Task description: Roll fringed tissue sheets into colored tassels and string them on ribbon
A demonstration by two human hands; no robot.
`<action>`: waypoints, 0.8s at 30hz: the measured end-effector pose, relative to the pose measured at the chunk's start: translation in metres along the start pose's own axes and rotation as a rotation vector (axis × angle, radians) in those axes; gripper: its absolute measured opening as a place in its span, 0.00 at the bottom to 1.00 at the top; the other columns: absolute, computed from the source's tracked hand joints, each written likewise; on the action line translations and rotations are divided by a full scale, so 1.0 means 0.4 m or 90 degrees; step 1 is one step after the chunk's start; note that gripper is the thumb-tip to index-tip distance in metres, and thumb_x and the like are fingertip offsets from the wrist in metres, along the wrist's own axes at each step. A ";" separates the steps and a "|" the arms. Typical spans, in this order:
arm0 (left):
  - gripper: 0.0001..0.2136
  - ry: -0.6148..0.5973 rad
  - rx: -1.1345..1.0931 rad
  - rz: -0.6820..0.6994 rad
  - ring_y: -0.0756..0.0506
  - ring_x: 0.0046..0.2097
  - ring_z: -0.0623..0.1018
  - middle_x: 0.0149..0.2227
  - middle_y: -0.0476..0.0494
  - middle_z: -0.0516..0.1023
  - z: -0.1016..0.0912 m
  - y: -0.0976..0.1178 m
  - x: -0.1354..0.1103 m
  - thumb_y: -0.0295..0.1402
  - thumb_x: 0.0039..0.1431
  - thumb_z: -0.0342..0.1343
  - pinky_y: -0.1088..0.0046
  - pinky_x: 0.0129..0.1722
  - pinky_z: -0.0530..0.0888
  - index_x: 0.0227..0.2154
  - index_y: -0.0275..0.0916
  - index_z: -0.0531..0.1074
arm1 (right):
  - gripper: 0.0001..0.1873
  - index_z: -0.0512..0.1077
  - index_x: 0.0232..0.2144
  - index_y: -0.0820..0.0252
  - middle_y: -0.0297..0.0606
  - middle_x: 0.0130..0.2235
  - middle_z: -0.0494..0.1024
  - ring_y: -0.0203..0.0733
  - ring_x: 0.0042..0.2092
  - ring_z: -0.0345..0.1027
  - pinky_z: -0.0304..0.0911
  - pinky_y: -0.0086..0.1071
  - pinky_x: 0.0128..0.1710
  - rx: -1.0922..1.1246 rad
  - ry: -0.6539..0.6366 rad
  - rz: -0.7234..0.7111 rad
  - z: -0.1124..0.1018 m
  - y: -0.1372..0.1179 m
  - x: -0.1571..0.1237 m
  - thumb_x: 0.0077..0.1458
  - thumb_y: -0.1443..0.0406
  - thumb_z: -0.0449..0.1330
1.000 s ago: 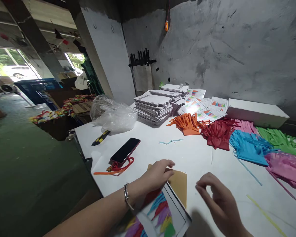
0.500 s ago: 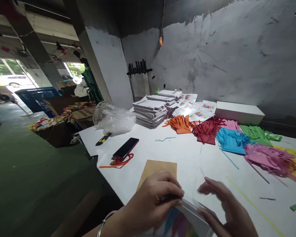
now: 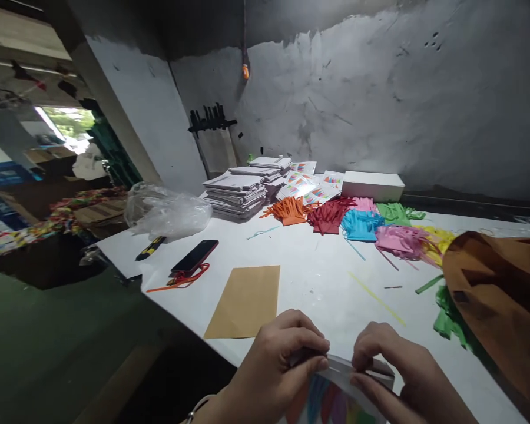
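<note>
While left hand (image 3: 287, 359) and right hand (image 3: 395, 365) each pinch printed packet (image 3: 329, 401) by its far edge, keep both grips level, edge uncreased | packet loc: right of brown sheet (image 3: 247, 300), nearer wearer

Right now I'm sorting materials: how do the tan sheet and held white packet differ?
The tan sheet lies flat on the table; the white packet is held by the left hand and right hand. The tan sheet looks plain; the white packet shows multicoloured artwork.
</note>
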State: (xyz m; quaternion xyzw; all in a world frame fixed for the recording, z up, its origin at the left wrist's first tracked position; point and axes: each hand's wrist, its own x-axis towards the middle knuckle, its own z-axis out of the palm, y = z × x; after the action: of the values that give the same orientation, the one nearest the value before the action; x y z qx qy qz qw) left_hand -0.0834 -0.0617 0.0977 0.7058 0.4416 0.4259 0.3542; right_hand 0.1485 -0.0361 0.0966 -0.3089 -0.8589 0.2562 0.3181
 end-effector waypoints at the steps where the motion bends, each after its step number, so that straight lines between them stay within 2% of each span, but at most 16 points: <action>1: 0.06 -0.007 0.001 0.001 0.46 0.37 0.80 0.37 0.40 0.79 0.010 0.005 0.002 0.25 0.58 0.62 0.74 0.34 0.74 0.37 0.38 0.83 | 0.07 0.68 0.35 0.53 0.31 0.33 0.74 0.36 0.36 0.70 0.65 0.24 0.32 -0.011 0.013 -0.006 0.000 0.004 -0.012 0.60 0.71 0.56; 4: 0.06 -0.030 0.005 0.013 0.46 0.38 0.79 0.37 0.40 0.79 0.033 0.016 0.006 0.25 0.58 0.63 0.73 0.36 0.74 0.37 0.39 0.83 | 0.07 0.66 0.35 0.53 0.29 0.32 0.73 0.34 0.35 0.69 0.64 0.23 0.32 -0.027 0.073 -0.015 0.008 0.011 -0.039 0.60 0.72 0.56; 8: 0.06 -0.058 -0.001 0.018 0.46 0.37 0.79 0.37 0.41 0.79 0.050 0.025 0.014 0.26 0.59 0.63 0.74 0.35 0.74 0.37 0.39 0.83 | 0.06 0.65 0.35 0.52 0.29 0.32 0.71 0.34 0.34 0.69 0.66 0.24 0.32 -0.004 0.134 0.024 0.029 0.027 -0.067 0.62 0.70 0.55; 10: 0.06 -0.067 -0.003 0.006 0.47 0.36 0.79 0.36 0.41 0.79 0.055 0.025 0.020 0.26 0.58 0.63 0.74 0.34 0.73 0.37 0.39 0.83 | 0.06 0.66 0.42 0.51 0.30 0.34 0.72 0.35 0.34 0.70 0.68 0.24 0.33 0.000 0.174 0.046 0.039 0.040 -0.080 0.64 0.67 0.56; 11: 0.06 -0.069 -0.002 -0.001 0.47 0.36 0.79 0.36 0.41 0.79 0.057 0.025 0.022 0.26 0.58 0.63 0.75 0.34 0.72 0.37 0.39 0.83 | 0.10 0.65 0.47 0.52 0.32 0.37 0.73 0.36 0.36 0.71 0.69 0.25 0.34 -0.017 0.207 0.044 0.044 0.046 -0.086 0.64 0.65 0.57; 13: 0.05 -0.064 0.002 -0.015 0.47 0.35 0.78 0.35 0.42 0.78 0.061 0.024 0.027 0.25 0.57 0.63 0.75 0.33 0.72 0.35 0.39 0.83 | 0.20 0.63 0.55 0.55 0.39 0.42 0.73 0.40 0.42 0.72 0.70 0.30 0.39 -0.089 0.292 0.010 0.054 0.058 -0.098 0.63 0.63 0.61; 15: 0.05 -0.054 0.007 -0.022 0.48 0.35 0.78 0.34 0.43 0.78 0.066 0.022 0.031 0.25 0.57 0.63 0.75 0.33 0.71 0.35 0.39 0.82 | 0.18 0.66 0.54 0.56 0.41 0.43 0.73 0.43 0.43 0.70 0.68 0.36 0.43 -0.184 0.340 -0.056 0.063 0.061 -0.105 0.62 0.66 0.63; 17: 0.05 -0.057 0.011 -0.017 0.48 0.35 0.78 0.35 0.43 0.78 0.073 0.020 0.034 0.25 0.57 0.62 0.76 0.32 0.71 0.35 0.39 0.82 | 0.14 0.70 0.50 0.57 0.38 0.37 0.73 0.41 0.39 0.69 0.64 0.39 0.43 -0.237 0.326 -0.121 0.070 0.058 -0.103 0.62 0.73 0.60; 19: 0.06 -0.069 0.002 -0.010 0.48 0.34 0.78 0.35 0.42 0.78 0.081 0.018 0.036 0.26 0.58 0.62 0.76 0.32 0.72 0.37 0.38 0.82 | 0.17 0.71 0.51 0.60 0.35 0.32 0.73 0.38 0.35 0.66 0.61 0.38 0.40 -0.246 0.285 -0.177 0.069 0.052 -0.093 0.61 0.78 0.58; 21: 0.06 -0.070 -0.022 -0.010 0.48 0.34 0.78 0.35 0.42 0.78 0.087 0.017 0.036 0.27 0.58 0.62 0.77 0.31 0.73 0.37 0.38 0.81 | 0.17 0.71 0.50 0.63 0.35 0.30 0.72 0.37 0.32 0.65 0.60 0.36 0.37 -0.244 0.261 -0.208 0.057 0.051 -0.082 0.60 0.77 0.59; 24: 0.06 -0.055 -0.053 -0.033 0.48 0.34 0.79 0.35 0.44 0.78 0.085 0.017 0.032 0.26 0.55 0.64 0.76 0.33 0.75 0.37 0.38 0.81 | 0.12 0.73 0.46 0.62 0.34 0.29 0.69 0.37 0.30 0.63 0.61 0.35 0.34 -0.267 0.237 -0.209 0.027 0.075 -0.091 0.60 0.73 0.63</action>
State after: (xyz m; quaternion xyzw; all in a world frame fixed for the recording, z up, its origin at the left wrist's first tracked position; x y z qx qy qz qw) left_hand -0.0469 -0.0565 0.0941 0.6967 0.4260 0.4032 0.4129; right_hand 0.1737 -0.0436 0.0561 -0.2666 -0.8585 -0.0423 0.4361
